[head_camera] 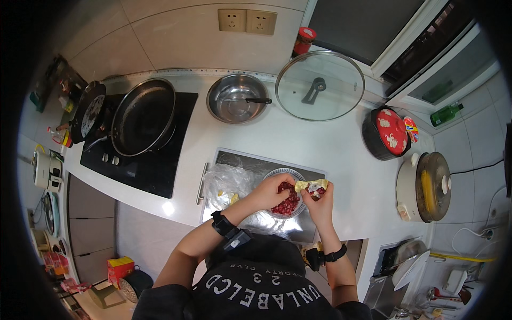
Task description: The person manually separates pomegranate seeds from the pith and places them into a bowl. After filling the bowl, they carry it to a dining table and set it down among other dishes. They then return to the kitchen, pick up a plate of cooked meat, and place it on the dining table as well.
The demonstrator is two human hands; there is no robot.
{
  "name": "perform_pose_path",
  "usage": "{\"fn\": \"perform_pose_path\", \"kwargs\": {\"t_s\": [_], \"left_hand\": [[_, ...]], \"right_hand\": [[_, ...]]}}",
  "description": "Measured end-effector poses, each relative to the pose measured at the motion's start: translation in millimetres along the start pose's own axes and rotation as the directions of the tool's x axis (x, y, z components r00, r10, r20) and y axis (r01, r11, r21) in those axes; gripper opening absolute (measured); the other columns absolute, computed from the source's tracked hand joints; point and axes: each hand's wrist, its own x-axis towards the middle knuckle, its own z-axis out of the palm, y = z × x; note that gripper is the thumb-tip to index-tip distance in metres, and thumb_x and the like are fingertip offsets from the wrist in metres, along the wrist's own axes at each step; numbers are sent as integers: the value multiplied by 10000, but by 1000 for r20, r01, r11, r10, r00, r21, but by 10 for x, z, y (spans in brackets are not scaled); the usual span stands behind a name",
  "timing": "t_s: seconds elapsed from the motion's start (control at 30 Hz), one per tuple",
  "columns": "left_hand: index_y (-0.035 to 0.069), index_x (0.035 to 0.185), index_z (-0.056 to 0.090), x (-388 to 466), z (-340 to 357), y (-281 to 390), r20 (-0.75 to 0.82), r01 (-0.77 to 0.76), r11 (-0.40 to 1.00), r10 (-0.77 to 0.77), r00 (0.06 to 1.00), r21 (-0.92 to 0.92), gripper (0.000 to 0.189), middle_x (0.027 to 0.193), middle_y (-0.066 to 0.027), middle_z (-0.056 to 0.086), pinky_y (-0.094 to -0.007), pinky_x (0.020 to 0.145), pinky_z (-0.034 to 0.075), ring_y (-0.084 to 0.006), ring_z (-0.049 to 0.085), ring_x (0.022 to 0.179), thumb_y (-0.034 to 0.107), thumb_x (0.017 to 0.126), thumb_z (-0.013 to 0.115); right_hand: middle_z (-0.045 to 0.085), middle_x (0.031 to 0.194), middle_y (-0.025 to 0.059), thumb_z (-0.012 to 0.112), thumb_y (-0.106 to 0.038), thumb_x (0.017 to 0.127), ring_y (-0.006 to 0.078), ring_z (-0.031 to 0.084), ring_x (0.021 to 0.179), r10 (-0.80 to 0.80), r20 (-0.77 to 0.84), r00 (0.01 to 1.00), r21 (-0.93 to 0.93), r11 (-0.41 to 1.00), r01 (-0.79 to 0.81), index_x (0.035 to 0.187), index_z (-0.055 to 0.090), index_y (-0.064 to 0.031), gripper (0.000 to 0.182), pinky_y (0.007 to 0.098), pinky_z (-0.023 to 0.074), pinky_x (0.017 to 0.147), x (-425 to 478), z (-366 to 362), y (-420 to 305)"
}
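Note:
My right hand (321,202) is shut on a piece of pomegranate (316,188) with yellowish rind, pale membrane and some dark red arils. Just left of it, my left hand (274,192) is over a round ribbed bowl (298,173) of loose red pomegranate arils (287,206). Its fingers are curled and partly hidden, so whether they hold anything is unclear. The bowl is on a shiny metal board (314,175) with a side handle. Left of the bowl, a clear plastic bag (228,180) lies crumpled around yellowish rind scraps (234,198).
A steel basin (224,86) holding a black-handled knife (258,101) and a glass lid (340,88) are behind the board. The frying pan (144,116) is on the hob (166,180) at left. A red-lidded pot (392,132) and an electric cooker (408,192) stand at right.

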Motion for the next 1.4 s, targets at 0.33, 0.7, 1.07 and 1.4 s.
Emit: {"fn": "perform_pose_path", "kwargs": {"t_s": [0.33, 0.7, 1.07, 1.4], "left_hand": [[30, 1031, 488, -107, -119, 4, 92, 192, 964, -178, 980, -185, 168, 920, -29, 568, -221, 711, 449, -77, 542, 838, 38, 867, 521], [35, 981, 494, -201, -229, 28, 146, 201, 932, -163, 976, -301, 133, 855, -18, 568, -200, 685, 438, -56, 541, 794, 85, 870, 548], [23, 938, 515, -54, -166, 292, 0, 156, 980, -158, 988, -121, 93, 729, 24, 523, -170, 560, 404, -18, 485, 638, 77, 868, 545], [8, 1027, 545, -93, -248, 309, 228, 278, 903, -209, 951, -327, 170, 877, -21, 603, -200, 665, 467, -55, 551, 760, 100, 884, 537]], "right_hand": [[538, 1023, 108, 609, -30, 807, 155, 531, 994, 25, 301, 953, 330, 935, -128, 1185, 319, 14, 478, 284, 467, 864, -42, 92, 42], [580, 1019, 74, 455, -62, 903, 123, 574, 868, 107, 392, 914, 420, 863, -282, 1172, 470, 22, 282, 243, 487, 757, -78, -7, -1], [566, 893, 14, 505, -124, 885, 83, 535, 818, 152, 416, 897, 383, 865, -324, 1022, 525, -24, 171, 251, 462, 759, -144, 33, -34], [586, 917, 8, 508, -40, 858, 62, 534, 828, 126, 524, 842, 346, 872, -346, 1032, 538, -14, 178, 211, 431, 762, -99, -6, -6]]}}
